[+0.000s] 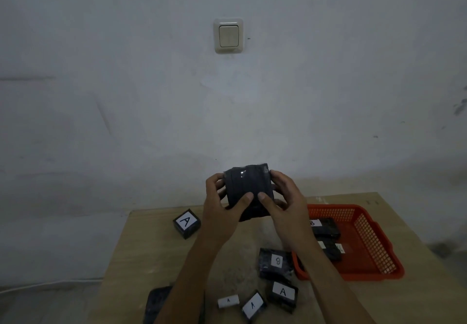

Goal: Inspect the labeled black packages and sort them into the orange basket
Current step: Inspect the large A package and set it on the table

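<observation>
**A:** Start with the big things. What fills the view?

**B:** A pale plastered wall (151, 96), with a cream light switch (228, 35) set in it above the middle. Below that stands a wooden table (151, 242), light brown, its far edge against the wall.

**A:** And on the table?

**B:** The orange basket (374, 250) sits on the right side, a mesh-walled tray. Inside it lie two black packages: one labeled B (326, 227) toward the back, another (331, 249) just in front of it, its label too blurred to read.

**A:** Where is the package being inspected?

**B:** The held package (249, 187) is raised above the table's middle, in front of the wall, upright and turned with a plain shiny black face to the camera. No label shows on that face.

**A:** The hands?

**B:** Both grasp it. The left hand (222, 202) curls round its left edge, thumb pressed on the front. The right hand (283, 197) grips the right edge the same way, thumb beside the other thumb.

**A:** What is left loose?

**B:** A package marked A (187, 223) far left; one marked B (276, 263) touching the basket's near-left corner; two more A packages (283, 294) (253, 306) near the front; a dark package (158, 303) partly behind the left forearm; and a small white label (228, 301) lying by itself.
</observation>
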